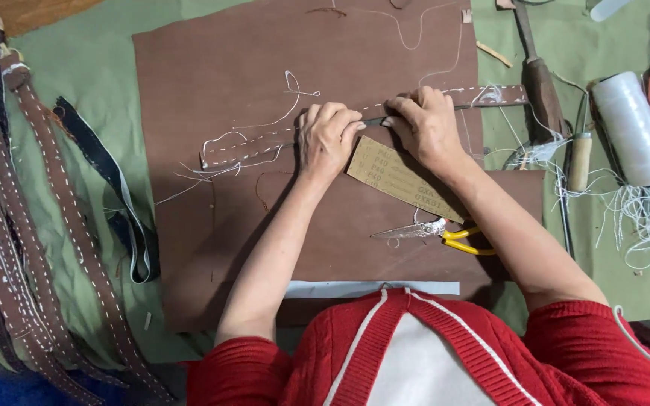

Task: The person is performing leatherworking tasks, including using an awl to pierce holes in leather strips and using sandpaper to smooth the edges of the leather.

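Brown leather made up nearly everything under the hands: a long stitched strap (362, 120) lay across a wide brown sheet (265, 68), and both hands met at its middle. The left hand (327, 139) was curled down over the strap, fingers bent and pressing it flat, thumb and forefinger pinched toward a thin dark tool tip that showed between the two hands; it seemed to steady the strap so that the stitching line would not shift. The right hand (424, 124) was closed too, fingertips bunched on the strap just beside the left, though whether it gripped the tool or only the leather could not be told. Just below both hands lay a tan sandpaper strip (404, 180), angled toward the right forearm, close enough to grab. Nearer the body, under the right wrist, sat yellow-handled snips (434, 231). Loose white thread (295, 94) curled above the left hand. Well off to the right of the right hand stood a white spool (630, 128) and a wooden-handled awl (579, 159), beside a tangle of thread ends. Far to the left of the left hand hung a pile of finished straps (31, 225) on green cloth (99, 60).
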